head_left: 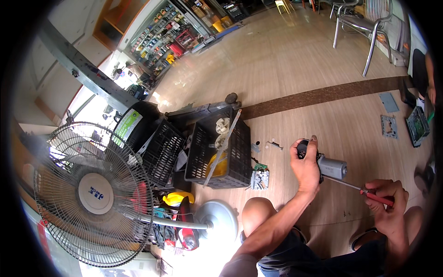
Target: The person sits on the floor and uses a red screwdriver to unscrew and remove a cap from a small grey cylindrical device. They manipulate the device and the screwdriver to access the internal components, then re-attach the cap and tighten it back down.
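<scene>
My left hand [305, 171] is closed around a small electric motor [333, 168], a silver cylinder joined to a black housing. The black end shows between thumb and fingers, and the silver can sticks out to the right. In my right hand [388, 205] is a screwdriver [379, 197] with a red and black handle. Its long metal shaft points left, and the tip reaches the underside of the motor's black part. Whether the tip sits in a screw is hidden. Both hands are held above the floor, in front of my bent knees.
Left of my hands stand black plastic crates [240, 157], a large fan [94, 194] and its round base [217, 221]. Small parts [260, 179] lie beside the crate. At right are flat plates [389, 126], an open box with a circuit board [417, 127] and another person's arm [430, 78]. A metal chair [364, 25] stands farther back.
</scene>
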`<state>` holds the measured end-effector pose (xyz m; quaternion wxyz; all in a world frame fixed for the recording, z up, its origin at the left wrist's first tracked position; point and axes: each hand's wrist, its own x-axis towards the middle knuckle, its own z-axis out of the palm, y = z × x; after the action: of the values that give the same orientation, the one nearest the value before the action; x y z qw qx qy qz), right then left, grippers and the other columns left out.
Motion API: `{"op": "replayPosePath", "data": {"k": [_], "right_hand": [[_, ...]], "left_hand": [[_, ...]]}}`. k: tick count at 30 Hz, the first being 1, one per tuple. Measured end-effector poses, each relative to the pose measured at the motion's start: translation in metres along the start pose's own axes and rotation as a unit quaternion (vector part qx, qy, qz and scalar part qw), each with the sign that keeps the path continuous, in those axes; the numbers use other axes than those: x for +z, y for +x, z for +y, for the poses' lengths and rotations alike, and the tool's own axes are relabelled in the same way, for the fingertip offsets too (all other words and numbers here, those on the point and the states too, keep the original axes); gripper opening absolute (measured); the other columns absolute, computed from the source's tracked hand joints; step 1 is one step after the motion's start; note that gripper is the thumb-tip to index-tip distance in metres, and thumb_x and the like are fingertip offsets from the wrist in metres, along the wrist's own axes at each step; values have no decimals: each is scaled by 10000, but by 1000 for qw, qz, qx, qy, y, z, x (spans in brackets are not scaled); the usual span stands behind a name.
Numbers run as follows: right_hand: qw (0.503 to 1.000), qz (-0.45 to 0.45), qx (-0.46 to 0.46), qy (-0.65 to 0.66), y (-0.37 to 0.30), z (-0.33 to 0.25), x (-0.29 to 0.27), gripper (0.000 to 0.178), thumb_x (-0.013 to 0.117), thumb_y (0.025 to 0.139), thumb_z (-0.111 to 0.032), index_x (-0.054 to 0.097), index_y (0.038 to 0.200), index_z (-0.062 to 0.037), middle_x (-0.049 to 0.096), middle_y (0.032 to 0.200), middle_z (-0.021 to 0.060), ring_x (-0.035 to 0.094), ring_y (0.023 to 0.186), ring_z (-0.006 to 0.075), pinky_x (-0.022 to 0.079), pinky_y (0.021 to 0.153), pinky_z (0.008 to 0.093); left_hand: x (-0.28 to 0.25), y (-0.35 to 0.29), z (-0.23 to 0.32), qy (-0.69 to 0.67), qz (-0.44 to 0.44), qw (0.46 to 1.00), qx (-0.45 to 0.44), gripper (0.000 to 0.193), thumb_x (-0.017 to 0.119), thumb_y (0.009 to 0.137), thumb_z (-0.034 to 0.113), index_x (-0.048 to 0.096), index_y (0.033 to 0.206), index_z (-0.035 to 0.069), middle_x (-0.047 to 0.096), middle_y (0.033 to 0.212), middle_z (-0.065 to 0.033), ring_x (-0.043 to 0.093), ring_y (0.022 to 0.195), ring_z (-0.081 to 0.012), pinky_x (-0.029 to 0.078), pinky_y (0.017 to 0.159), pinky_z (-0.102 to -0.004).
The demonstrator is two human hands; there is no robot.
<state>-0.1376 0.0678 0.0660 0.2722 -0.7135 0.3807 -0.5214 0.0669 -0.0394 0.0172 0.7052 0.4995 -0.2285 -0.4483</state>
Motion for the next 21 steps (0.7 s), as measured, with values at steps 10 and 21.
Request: {"op": "replayPosePath", "data": {"k": [10,21], "right_hand": [[1000,13,-7,-4,-4,2,1,312,762,848,-3,463,937,-13,679,1000,199,712,853,249,587,755,329],[997,47,-51,-31,-5,-6,-1,230,685,782,122,539,918,7,709,936,194,697,709,215,567,640,301]], "left_hand": [[3,-3,-6,28,-9,1000,3,323,769,882,252,568,1057,69,532,871,15,470,745,-73,416,658,-248],[9,-9,8,5,-31,999,-28,303,757,886,243,576,1052,66,536,880,12,474,754,-77,417,667,-252]]}}
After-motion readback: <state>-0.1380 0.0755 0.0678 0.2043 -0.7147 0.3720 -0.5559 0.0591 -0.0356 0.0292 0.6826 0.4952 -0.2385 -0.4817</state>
